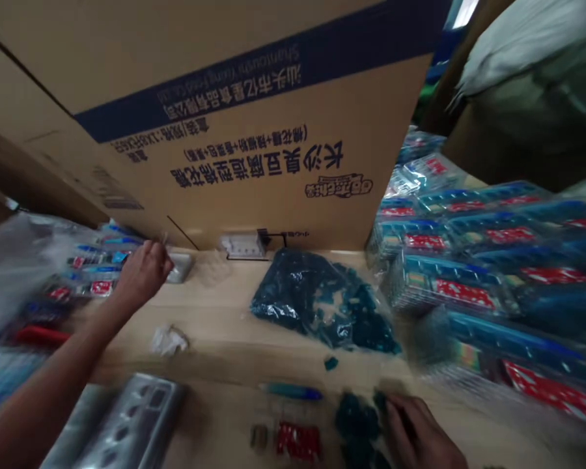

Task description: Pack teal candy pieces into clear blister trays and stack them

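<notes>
Right grip (pixel 417 433), nearest the camera, lies curled against a clump of dark teal pieces (pixel 357 420) on the bench (pixel 224 326), its hold unclear, while the farther left grip (pixel 144 273), half-curled, sits just beside a small silver object (pixel 180 267).

Your left hand (pixel 144 277) and right hand (pixel 417 433) are bare, and so is your left forearm (pixel 43 391), right out to the frame edge. Right hand is dim and blurred, so no fine detail. Grey-and-olive cloth (pixel 527 71) top right: can't tell if it's your sleeve or someone else's.
</notes>
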### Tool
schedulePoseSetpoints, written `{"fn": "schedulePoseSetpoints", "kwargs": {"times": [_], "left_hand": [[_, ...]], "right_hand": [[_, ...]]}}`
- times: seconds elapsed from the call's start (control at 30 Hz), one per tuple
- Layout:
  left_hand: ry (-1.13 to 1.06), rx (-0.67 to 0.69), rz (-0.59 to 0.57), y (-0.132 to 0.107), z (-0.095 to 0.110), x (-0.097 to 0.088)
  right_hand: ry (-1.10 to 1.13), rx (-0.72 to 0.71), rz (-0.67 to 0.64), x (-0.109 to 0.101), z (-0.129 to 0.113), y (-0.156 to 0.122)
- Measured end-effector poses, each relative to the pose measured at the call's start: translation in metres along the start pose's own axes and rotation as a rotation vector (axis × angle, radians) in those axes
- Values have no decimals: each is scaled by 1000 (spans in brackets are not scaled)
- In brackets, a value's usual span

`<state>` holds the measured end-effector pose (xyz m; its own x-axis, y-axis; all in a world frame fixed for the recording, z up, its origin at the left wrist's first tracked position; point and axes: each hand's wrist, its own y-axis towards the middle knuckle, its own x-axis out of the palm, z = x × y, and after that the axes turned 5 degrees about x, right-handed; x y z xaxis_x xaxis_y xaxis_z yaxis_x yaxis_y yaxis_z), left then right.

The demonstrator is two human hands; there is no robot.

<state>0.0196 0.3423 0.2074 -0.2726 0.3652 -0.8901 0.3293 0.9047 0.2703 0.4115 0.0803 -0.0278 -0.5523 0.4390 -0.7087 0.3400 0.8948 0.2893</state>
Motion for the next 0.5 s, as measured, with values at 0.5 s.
{"fn": "schedulePoseSetpoints", "kwargs": {"times": [0.5], "left_hand": [[-777,171,-133,-133,219,31]], "right_hand": [[292,154,-80,-33,-41,4]]}}
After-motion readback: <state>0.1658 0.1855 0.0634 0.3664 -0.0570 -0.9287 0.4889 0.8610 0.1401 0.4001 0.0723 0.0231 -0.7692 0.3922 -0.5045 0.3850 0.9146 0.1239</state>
